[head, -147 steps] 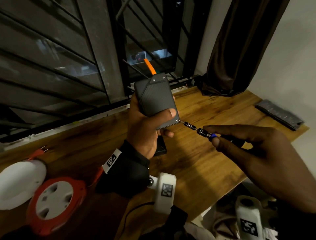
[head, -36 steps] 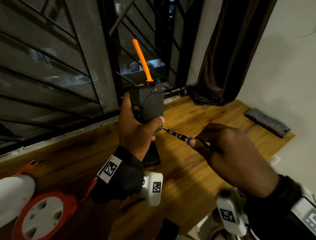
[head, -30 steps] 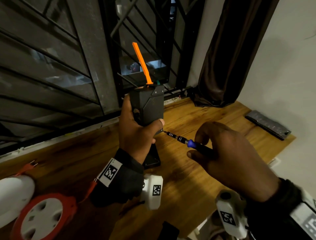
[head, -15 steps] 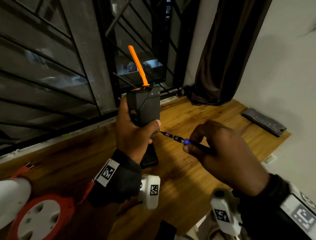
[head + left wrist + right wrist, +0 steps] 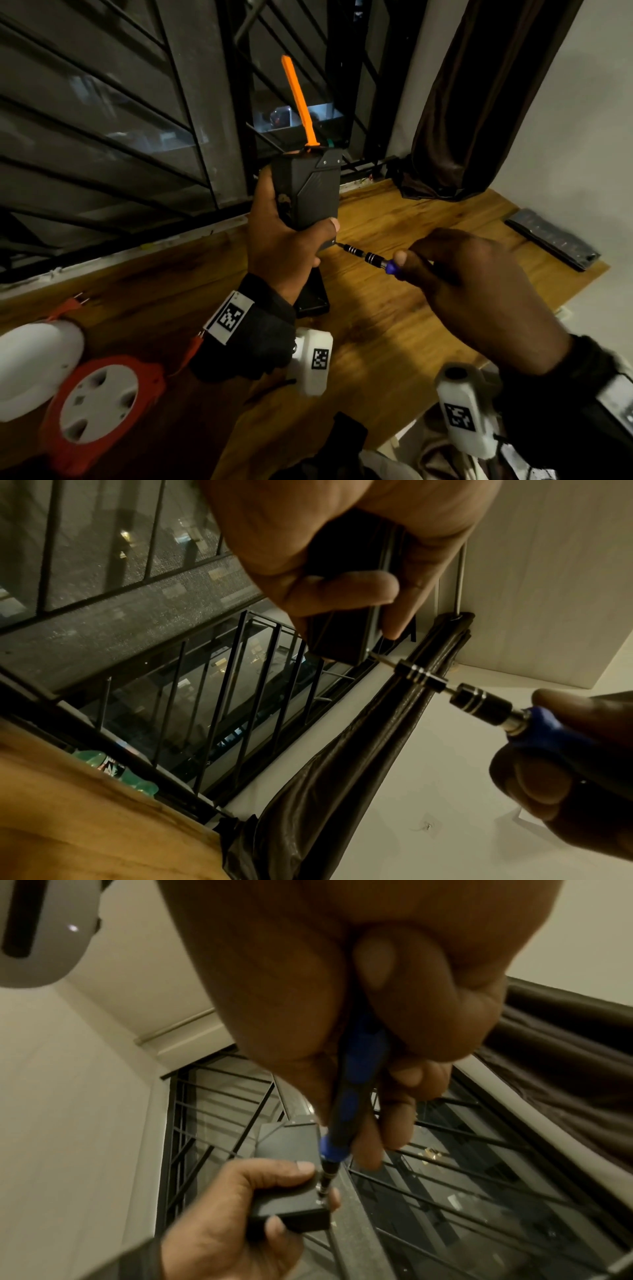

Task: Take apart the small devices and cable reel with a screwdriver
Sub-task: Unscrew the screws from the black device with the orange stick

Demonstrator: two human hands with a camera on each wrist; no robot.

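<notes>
My left hand (image 5: 284,240) grips a dark grey box-shaped device (image 5: 308,192) upright above the wooden table (image 5: 394,325), thumb across its lower front. An orange strap (image 5: 299,99) sticks up from its top. My right hand (image 5: 462,284) holds a blue-handled screwdriver (image 5: 368,257), its tip set in a screw at the device's lower right corner (image 5: 320,1202). In the left wrist view the screwdriver (image 5: 479,702) meets the device (image 5: 342,639) from the right. The red cable reel (image 5: 96,407) with a white hub lies at the table's left front.
A white rounded device (image 5: 34,366) sits left of the reel. A flat black piece (image 5: 313,294) lies on the table under my left hand. A grey bit case (image 5: 551,243) lies at the far right edge. Window bars (image 5: 137,120) and a dark curtain (image 5: 479,102) stand behind.
Since 4.9 s ago the device has turned more upright, showing the orange strap standing tall. Over the last second my right hand's fingers have shifted around the screwdriver handle while the tip stays at the corner screw.
</notes>
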